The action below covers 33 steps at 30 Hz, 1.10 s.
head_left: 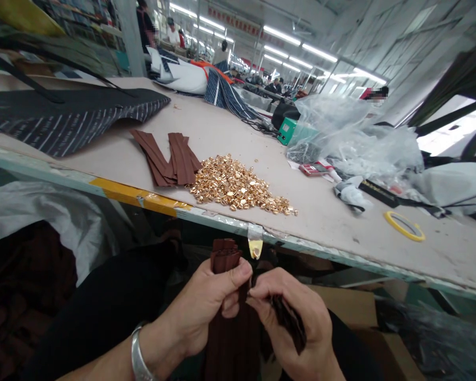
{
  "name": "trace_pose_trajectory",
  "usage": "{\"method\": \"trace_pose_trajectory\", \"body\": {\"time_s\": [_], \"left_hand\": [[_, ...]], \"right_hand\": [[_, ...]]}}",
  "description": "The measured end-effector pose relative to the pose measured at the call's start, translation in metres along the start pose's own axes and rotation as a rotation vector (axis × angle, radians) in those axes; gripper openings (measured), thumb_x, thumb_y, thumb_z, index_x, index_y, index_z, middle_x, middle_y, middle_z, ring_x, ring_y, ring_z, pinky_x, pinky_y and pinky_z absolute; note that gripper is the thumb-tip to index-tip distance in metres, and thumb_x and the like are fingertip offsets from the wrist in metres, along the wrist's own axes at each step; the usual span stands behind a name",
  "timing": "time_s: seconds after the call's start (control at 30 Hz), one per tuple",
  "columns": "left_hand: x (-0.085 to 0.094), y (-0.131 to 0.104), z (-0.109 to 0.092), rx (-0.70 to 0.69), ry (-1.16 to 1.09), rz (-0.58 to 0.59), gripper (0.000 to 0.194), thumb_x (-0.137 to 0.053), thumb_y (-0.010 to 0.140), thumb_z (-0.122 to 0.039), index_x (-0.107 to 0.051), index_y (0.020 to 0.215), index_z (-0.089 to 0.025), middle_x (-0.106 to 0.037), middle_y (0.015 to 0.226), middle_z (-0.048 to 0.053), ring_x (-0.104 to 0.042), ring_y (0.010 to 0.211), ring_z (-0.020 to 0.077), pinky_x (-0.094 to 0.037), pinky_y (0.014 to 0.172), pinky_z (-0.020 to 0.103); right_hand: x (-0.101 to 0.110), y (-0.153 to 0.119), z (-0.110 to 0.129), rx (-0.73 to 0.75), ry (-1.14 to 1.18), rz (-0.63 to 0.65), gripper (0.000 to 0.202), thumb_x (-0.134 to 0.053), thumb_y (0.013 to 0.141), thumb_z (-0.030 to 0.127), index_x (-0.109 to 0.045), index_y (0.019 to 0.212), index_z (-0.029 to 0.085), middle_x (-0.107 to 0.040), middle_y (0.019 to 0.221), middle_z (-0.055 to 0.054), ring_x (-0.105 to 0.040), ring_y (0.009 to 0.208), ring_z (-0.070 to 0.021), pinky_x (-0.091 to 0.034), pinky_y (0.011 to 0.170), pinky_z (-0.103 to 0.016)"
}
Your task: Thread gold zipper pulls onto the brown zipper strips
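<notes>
Below the table's front edge, my left hand (218,293) is closed around a bundle of brown fabric strips (226,256), the thumb pressed across it. Close by on the right, my right hand (297,317) is closed with dark brown strips (287,320) inside its curled fingers. Its thumb and forefinger meet beside the left hand's bundle; whether something small is between them is hidden. On the table, a heap of small gold metal pieces (238,185) lies next to more brown strips (180,159). A yellow-tipped tab (255,248) hangs from the edge above my hands.
The table (301,227) carries a striped dark fabric piece (63,127) at left, a green box (286,130), clear plastic bags (341,132) and a yellow tape roll (404,226) at right. A cardboard box (345,307) stands below. People are in the background.
</notes>
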<state>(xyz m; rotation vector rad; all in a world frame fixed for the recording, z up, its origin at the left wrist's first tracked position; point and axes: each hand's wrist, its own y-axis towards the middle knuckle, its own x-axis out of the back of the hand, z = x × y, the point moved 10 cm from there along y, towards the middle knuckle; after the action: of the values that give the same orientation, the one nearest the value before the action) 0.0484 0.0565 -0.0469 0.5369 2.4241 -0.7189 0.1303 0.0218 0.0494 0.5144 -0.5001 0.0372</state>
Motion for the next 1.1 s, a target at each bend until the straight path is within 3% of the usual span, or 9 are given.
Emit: {"method": "trace_pose_trajectory", "body": {"time_s": [0.13,0.17,0.23,0.33,0.43,0.53,0.77,1.1], "left_hand": [[-0.001,-0.002,0.003,0.018,0.034,0.01,0.033,-0.075,0.075,-0.042,-0.053,0.069,-0.017,-0.038,0.048,-0.009,-0.026,0.042,0.0037,-0.023,0.041,0.016],[-0.002,-0.002,0.002,0.011,0.054,0.013,0.033,-0.076,0.075,-0.041,-0.055,0.07,-0.017,-0.04,0.049,-0.009,-0.028,0.043,0.0035,-0.023,0.041,0.016],[0.0,-0.003,0.003,0.009,0.056,-0.004,0.03,-0.077,0.074,-0.039,-0.058,0.072,-0.016,-0.042,0.05,-0.008,-0.03,0.043,0.0031,-0.024,0.041,0.015],[0.003,-0.003,0.004,0.031,-0.039,-0.032,0.027,-0.078,0.072,-0.036,-0.059,0.073,-0.016,-0.04,0.047,-0.009,-0.027,0.041,0.0027,-0.023,0.04,0.015],[-0.002,-0.002,-0.002,0.026,-0.095,0.015,0.024,-0.076,0.074,-0.033,-0.061,0.072,-0.015,-0.038,0.045,-0.009,-0.026,0.039,0.0021,-0.023,0.04,0.014],[-0.003,-0.001,-0.012,0.004,-0.073,0.02,0.021,-0.073,0.076,-0.03,-0.061,0.07,-0.014,-0.047,0.052,-0.006,-0.028,0.04,0.0014,-0.024,0.04,0.014],[-0.003,0.002,-0.016,0.016,-0.006,-0.018,0.021,-0.071,0.071,-0.025,-0.056,0.062,-0.014,-0.054,0.054,-0.002,-0.029,0.039,0.0011,-0.022,0.037,0.013],[0.0,0.007,-0.017,0.01,0.045,-0.042,0.021,-0.07,0.069,-0.024,-0.053,0.06,-0.015,-0.046,0.05,-0.006,-0.03,0.038,0.0017,-0.022,0.037,0.014]], "right_hand": [[0.014,-0.01,-0.04,-0.342,0.193,-0.23,0.001,-0.065,0.085,0.022,-0.064,0.085,0.021,-0.058,0.062,0.004,-0.051,0.045,-0.0091,-0.042,0.042,-0.02],[0.014,-0.014,-0.049,-0.43,0.259,-0.269,0.007,-0.068,0.084,0.027,-0.065,0.088,0.021,-0.057,0.06,0.005,-0.047,0.042,-0.0078,-0.039,0.038,-0.019],[0.006,-0.019,-0.061,-0.549,0.361,-0.264,0.018,-0.074,0.078,0.033,-0.066,0.09,0.021,-0.057,0.06,0.005,-0.044,0.04,-0.0067,-0.036,0.036,-0.018],[-0.007,-0.019,-0.065,-0.629,0.448,-0.197,0.023,-0.077,0.074,0.036,-0.064,0.076,0.018,-0.052,0.054,0.006,-0.04,0.04,-0.0056,-0.033,0.037,-0.017],[-0.017,-0.021,-0.069,-0.704,0.65,-0.198,0.028,-0.072,0.078,0.043,-0.063,0.073,0.017,-0.043,0.043,0.009,-0.03,0.034,-0.0038,-0.028,0.036,-0.017],[-0.031,-0.026,-0.074,-0.823,0.865,-0.175,0.031,-0.065,0.082,0.047,-0.061,0.073,0.018,-0.035,0.037,0.011,-0.022,0.032,-0.0037,-0.03,0.036,-0.017],[-0.041,-0.022,-0.079,-0.879,1.032,-0.188,0.03,-0.07,0.075,0.033,-0.048,0.063,0.017,-0.047,0.053,0.008,-0.022,0.033,-0.0006,-0.018,0.032,-0.013],[-0.044,-0.019,-0.081,-0.892,1.041,-0.158,0.026,-0.066,0.079,0.033,-0.051,0.064,0.018,-0.049,0.056,0.006,-0.029,0.033,-0.0029,-0.029,0.031,-0.015]]}}
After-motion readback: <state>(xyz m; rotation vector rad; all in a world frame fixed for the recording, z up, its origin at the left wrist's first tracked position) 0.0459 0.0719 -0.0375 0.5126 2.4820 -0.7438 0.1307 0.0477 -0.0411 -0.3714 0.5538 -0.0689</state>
